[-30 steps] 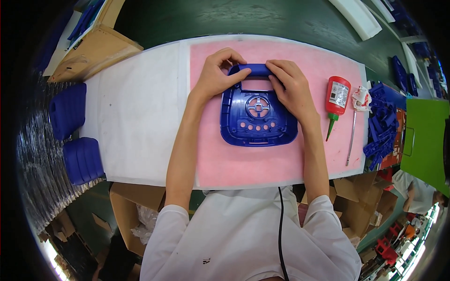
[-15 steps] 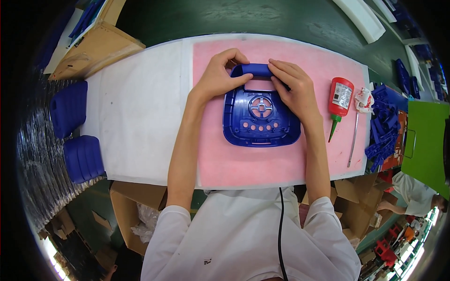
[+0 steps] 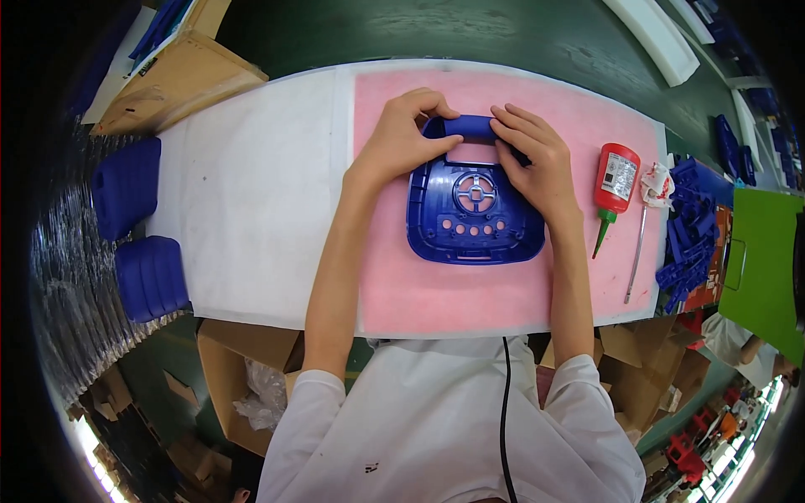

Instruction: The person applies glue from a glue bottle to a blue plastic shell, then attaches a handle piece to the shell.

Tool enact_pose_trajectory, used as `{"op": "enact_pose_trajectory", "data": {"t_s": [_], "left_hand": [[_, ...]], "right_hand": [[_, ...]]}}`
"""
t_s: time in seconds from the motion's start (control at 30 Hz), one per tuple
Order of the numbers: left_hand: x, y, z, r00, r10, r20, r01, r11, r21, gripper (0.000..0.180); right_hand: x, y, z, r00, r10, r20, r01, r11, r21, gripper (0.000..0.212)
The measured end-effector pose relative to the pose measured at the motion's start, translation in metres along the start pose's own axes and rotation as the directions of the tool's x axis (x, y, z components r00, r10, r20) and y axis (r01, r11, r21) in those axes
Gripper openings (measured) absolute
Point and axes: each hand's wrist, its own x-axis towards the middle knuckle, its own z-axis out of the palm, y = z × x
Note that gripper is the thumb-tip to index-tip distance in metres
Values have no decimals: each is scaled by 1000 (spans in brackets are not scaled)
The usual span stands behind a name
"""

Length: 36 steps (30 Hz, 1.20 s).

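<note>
From where I stand, the blue plastic shell (image 3: 426,210) lies on the pink sheet (image 3: 436,303) that covers the right part of the desk (image 3: 260,193), hollow side up, so its inner ribs, round grille and row of holes show to the person bent over it. Its handle bar (image 3: 471,127) is at the far edge, and both hands meet there. The left hand (image 3: 411,141) pinches the upper left corner, thumb on the near side and fingers curled over the far side; the right hand (image 3: 535,159) grips the bar's right end, fingers across the top and thumb tucked at the opening below. Holding both ends like this probably keeps the bar level and spreads the pressure, while the desk seems to bear the shell's weight. I cannot tell whether the bar is a separate piece. The sheet likely spares the plastic from scratches. To the right, the red bottle (image 3: 617,172) lies with its green nozzle toward the person, beside a thin metal rod (image 3: 636,260), both apart from the work yet handy. Small blue parts (image 3: 689,239) are heaped beyond, and two blue covers (image 3: 151,281) sit off the left edge, seemingly out of the way.
</note>
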Motion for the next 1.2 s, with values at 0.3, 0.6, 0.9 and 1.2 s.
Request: {"op": "enact_pose_trajectory", "data": {"t_s": [0.3,0.6,0.9,1.2], "left_hand": [[0,5,2,993,93,-73,-87,993,79,25],[0,4,1,994,90,-59,-84,992,91,25],[-1,6,0,996,83,-37,-80,994,80,25],[-2,-3,2,994,102,-39,-101,994,32,20]], "right_hand": [[2,-3,0,999,28,38,-27,999,-36,24],[4,1,0,997,45,66,-45,999,-14,22],[10,-3,-4,989,44,142,-29,994,-107,22],[28,-24,-23,951,-5,308,95,956,-279,33]]}}
